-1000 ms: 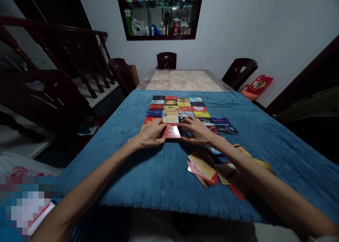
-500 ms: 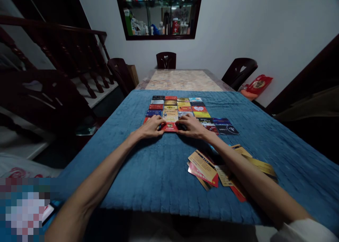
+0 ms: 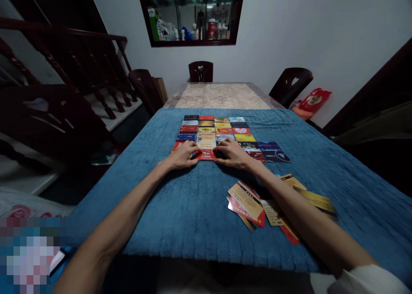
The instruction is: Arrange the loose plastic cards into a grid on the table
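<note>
A red card (image 3: 207, 155) lies at the near edge of a grid of cards on the blue cloth (image 3: 180, 208). My left hand (image 3: 184, 155) has its bent thumb and fingers at the red card's left edge. At its right edge, the fingers of my right hand (image 3: 232, 154) are curled in the same way. Just beyond the red card is a pale yellow card (image 3: 206, 140). A blue card (image 3: 186, 137) lies beyond my left hand, and dark cards (image 3: 269, 146) lie right of my right hand. My palms and some cards beneath them are hidden.
Loose gold and red cards (image 3: 247, 199) overlap near my right forearm, with more gold cards (image 3: 317, 203) beyond it. Dark wooden chairs (image 3: 201, 72) stand around the table. At lower left is a phone-like object (image 3: 59, 259) beside a blurred patch.
The view has shifted slightly. Both hands stay at the sides of the red card, and the card layout looks the same.
</note>
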Tool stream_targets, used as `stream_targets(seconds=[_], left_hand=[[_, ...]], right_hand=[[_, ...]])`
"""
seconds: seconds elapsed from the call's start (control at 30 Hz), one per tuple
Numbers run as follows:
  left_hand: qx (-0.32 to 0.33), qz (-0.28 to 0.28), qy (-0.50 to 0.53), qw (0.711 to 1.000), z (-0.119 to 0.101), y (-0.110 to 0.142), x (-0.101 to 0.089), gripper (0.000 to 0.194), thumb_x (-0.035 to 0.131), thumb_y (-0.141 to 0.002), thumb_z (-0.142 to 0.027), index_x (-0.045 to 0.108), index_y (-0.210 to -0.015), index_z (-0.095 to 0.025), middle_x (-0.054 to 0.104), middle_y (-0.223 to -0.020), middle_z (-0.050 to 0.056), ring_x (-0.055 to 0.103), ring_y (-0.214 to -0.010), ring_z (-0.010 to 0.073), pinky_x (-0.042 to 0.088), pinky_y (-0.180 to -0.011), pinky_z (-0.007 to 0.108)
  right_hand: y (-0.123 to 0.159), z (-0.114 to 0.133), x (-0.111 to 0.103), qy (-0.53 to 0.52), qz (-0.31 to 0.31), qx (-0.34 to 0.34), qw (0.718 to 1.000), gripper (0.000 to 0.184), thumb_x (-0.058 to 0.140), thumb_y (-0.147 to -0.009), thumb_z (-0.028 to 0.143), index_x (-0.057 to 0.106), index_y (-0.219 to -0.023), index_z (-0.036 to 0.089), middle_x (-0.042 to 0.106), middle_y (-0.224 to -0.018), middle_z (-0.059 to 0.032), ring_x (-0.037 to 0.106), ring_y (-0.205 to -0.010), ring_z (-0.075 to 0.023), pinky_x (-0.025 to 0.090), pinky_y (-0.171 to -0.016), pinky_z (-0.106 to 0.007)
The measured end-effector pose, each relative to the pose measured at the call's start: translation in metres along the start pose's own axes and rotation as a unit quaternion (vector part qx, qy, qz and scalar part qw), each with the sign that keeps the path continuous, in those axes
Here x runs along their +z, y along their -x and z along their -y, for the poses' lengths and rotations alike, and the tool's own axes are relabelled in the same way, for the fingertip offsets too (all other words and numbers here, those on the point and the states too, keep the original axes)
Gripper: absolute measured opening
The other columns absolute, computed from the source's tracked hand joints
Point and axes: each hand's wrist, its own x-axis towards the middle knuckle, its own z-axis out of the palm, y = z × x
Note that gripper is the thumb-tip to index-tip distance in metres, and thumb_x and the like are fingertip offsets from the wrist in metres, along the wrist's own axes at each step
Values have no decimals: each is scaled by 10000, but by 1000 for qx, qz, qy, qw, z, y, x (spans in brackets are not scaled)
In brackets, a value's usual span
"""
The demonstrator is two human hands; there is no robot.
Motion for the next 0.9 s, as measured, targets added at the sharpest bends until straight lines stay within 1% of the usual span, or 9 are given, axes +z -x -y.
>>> stream_targets(seconds=[0.13, 0.27, 0.43, 0.6, 0.77, 0.9], left_hand=[[1, -3, -5, 1000, 0, 2, 0, 289, 589, -883, -270, 680, -1153, -223, 608, -1210, 95, 536, -1144, 243, 437, -1012, 427], [1, -7, -6, 1000, -1, 2, 0, 286, 591, -885, -269, 688, -1149, -218, 619, -1201, 98, 533, -1127, 251, 434, -1002, 447], [11, -12, -8, 1000, -1, 3, 0, 250, 575, -905, -282, 703, -1106, -205, 637, -1167, 93, 528, -1107, 244, 437, -992, 434], [19, -27, -4, 999, -1, 4, 1, 238, 567, -919, -297, 708, -1088, -204, 648, -1146, 89, 525, -1089, 243, 440, -989, 431], [32, -47, -7, 998, 2, 2, 6, 224, 580, -905, -279, 717, -1058, -190, 661, -1107, 93, 515, -1084, 260, 444, -980, 447], [47, -64, -17, 997, 1, 3, 6, 215, 580, -904, -269, 723, -1039, -184, 674, -1082, 97, 511, -1076, 269, 439, -960, 458]], right_hand=[[1, 0, 0, -2, -2, -10, 1000, 321, 673, -874, 465, 741, -1113, 261, 696, -1116, -107, 519, -1039, -323, 445, -851, -464], [1, 2, -2, 2, 5, -4, 1000, 313, 680, -875, 449, 742, -1107, 248, 694, -1125, -114, 522, -1044, -325, 446, -851, -463], [1, 5, -4, 7, 12, -3, 1000, 311, 674, -881, 441, 740, -1103, 233, 696, -1135, -114, 524, -1059, -331, 441, -857, -468], [0, 6, -3, 7, 10, -4, 1000, 267, 667, -892, 413, 744, -1076, 235, 701, -1129, -105, 515, -1061, -314, 421, -866, -449], [0, 5, -3, 7, 19, -12, 1000, 279, 635, -911, 416, 737, -1082, 220, 696, -1135, -103, 506, -1036, -293, 392, -855, -412], [0, 8, -6, 11, 15, -9, 1000, 276, 650, -895, 407, 739, -1076, 217, 701, -1119, -101, 497, -1024, -293, 378, -841, -399]])
